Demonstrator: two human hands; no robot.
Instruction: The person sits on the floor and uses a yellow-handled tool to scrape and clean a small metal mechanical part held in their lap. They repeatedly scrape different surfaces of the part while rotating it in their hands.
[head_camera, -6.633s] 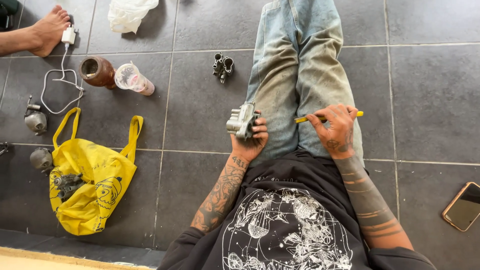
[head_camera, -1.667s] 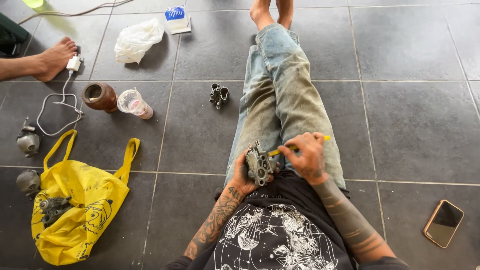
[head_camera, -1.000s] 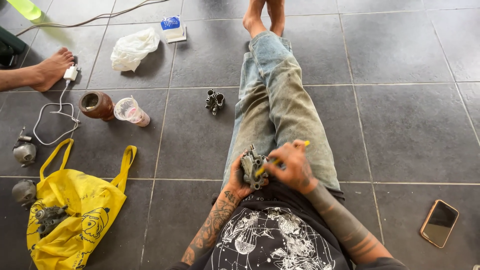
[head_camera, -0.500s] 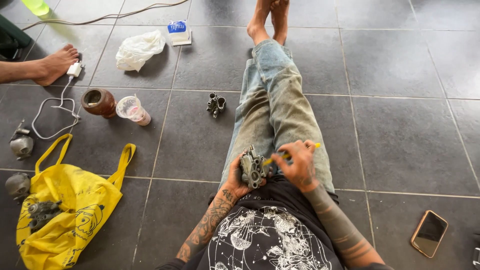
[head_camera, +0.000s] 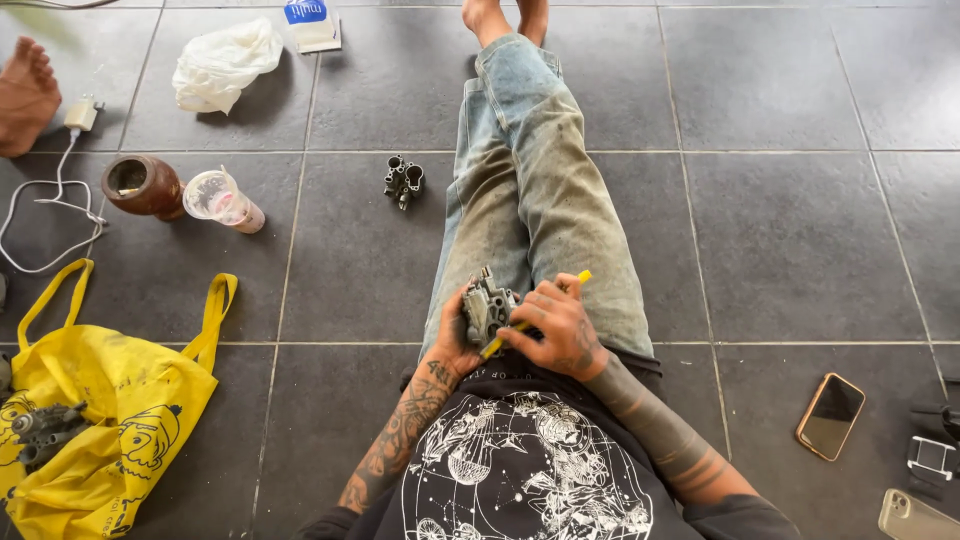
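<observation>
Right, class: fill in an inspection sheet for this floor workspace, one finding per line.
Surface: dark grey tiled floor.
Job's things: grey metal part, yellow tool.
Clutter: yellow bag, brown jar, plastic cup, small metal piece, white plastic bag, phone.
Grippers: left hand grips the part; right hand holds the tool against it.
Cables: white charger cable.
Surroundings: another person's foot.
</observation>
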